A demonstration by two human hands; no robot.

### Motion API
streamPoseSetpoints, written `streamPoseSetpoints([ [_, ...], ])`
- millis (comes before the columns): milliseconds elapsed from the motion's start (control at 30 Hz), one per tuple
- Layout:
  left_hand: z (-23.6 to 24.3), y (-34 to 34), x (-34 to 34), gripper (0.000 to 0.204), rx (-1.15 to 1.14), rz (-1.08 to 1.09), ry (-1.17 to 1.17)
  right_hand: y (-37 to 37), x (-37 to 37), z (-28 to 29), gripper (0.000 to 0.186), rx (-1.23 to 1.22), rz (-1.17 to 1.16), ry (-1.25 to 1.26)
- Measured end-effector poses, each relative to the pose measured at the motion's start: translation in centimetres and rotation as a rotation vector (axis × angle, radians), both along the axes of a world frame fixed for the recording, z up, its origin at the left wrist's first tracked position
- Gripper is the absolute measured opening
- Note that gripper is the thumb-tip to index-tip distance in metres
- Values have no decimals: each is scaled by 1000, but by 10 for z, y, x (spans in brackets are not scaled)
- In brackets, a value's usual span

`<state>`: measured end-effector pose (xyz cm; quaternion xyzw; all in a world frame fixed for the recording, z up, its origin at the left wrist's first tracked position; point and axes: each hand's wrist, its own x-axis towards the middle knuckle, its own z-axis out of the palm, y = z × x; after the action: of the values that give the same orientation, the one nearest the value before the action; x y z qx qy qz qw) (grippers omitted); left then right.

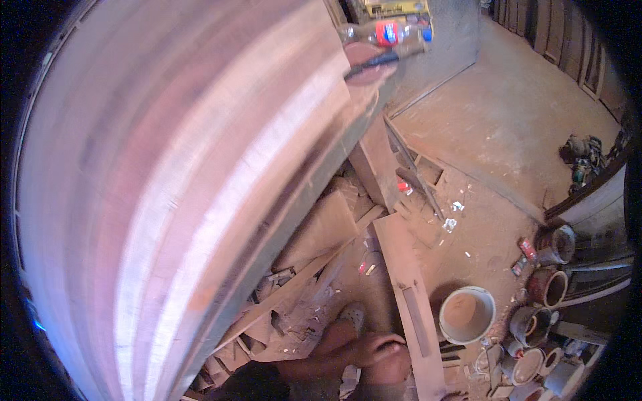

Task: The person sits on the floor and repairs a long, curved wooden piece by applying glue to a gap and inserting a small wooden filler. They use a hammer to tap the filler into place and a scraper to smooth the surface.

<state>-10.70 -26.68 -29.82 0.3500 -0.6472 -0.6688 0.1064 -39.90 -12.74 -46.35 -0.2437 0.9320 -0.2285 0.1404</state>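
My left hand (382, 350) is low in the picture, its forearm reaching in from the lower left. It lies over my bent knee (394, 374), with the fingers curled; a dark spot shows between them, too small to name. Just right of it, a long wooden plank (409, 294) with a slot cut in it leans or stands on end. A bit of what looks like my right hand (456, 396) shows at the bottom edge beside the plank; most of it is cut off. My shoe (352, 317) rests on the dusty floor.
A wide wooden board surface (200, 167) fills the left, blurred. On its far end lie a plastic bottle (388, 33) and a dark-handled tool (381, 61). Offcuts (321, 227) are heaped beneath. A white bucket (491, 314) stands right of the plank, near several cans (531, 324).
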Motion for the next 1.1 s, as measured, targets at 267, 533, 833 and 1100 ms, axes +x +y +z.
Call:
streamPoseSetpoints([
  [267, 31, 49, 57, 48, -351, 31, -452, -275, 63, 285, 43, -463, 415, 100],
  [533, 260, -16, 13, 45, -287, 196, -425, -578, 51, 479, 51, -182, 1000, 736],
  [833, 253, 13, 56, 38, 31, 292, -342, -564, 56, 449, 40, -5, 1062, 477],
  [1100, 163, 38, 148, 31, 201, 439, -457, -369, 73, 399, 44, -169, 634, -191],
])
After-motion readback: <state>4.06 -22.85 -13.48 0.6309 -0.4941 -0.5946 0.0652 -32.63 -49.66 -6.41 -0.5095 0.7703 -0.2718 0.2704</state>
